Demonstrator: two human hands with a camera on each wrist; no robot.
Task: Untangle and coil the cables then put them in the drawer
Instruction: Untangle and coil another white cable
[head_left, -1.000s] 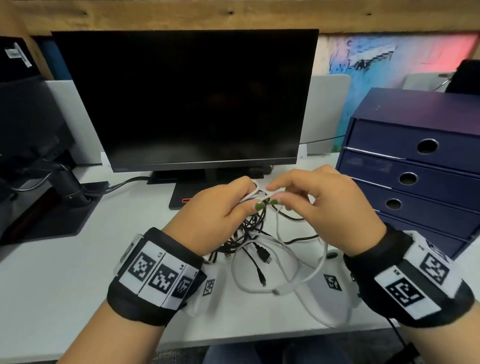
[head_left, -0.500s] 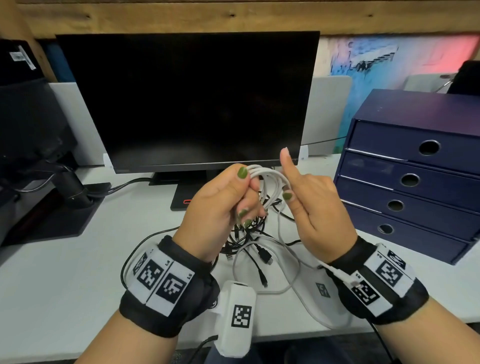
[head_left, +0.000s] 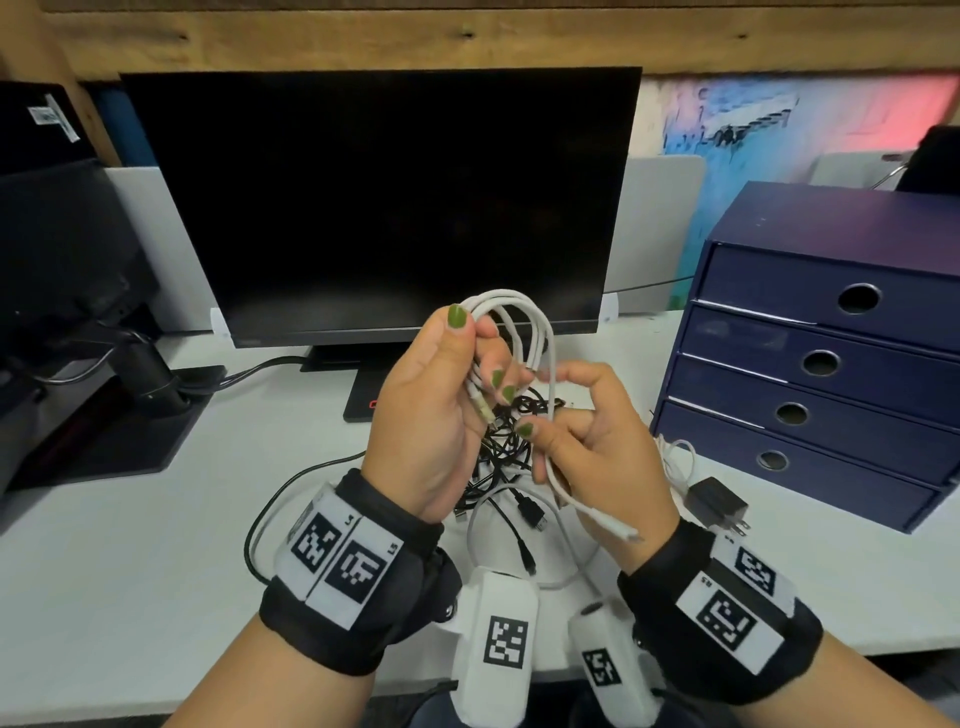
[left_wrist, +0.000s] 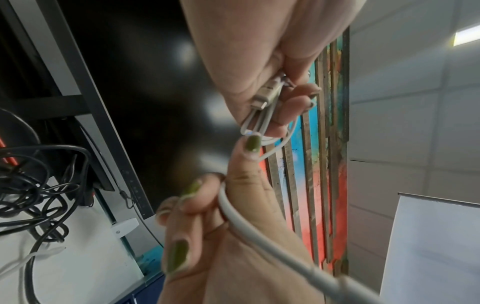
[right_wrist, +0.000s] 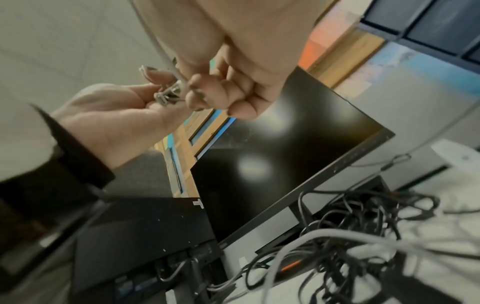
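Note:
My left hand (head_left: 478, 353) is raised in front of the monitor and grips a white cable (head_left: 511, 317) gathered into several loops, with one plug end (left_wrist: 265, 98) lying in the palm. Just below and to the right, my right hand (head_left: 540, 410) pinches the loose tail of the same cable. Its free plug (head_left: 618, 530) hangs by my right wrist. A tangle of black cables (head_left: 498, 457) lies on the white desk (head_left: 130, 571) under both hands. Another white cable (head_left: 566, 571) loops beside the tangle. The blue drawer unit (head_left: 831, 364) at the right has every drawer closed.
A dark monitor (head_left: 379, 208) on a stand fills the back of the desk. A black charger plug (head_left: 717, 506) with a thin white cord lies in front of the drawer unit. A second screen and its arm base (head_left: 150, 379) stand at the left.
Both hands have risen from the desk with the white cable. Its loops in my left hand have grown, and my right hand has slid down the tail toward the free plug.

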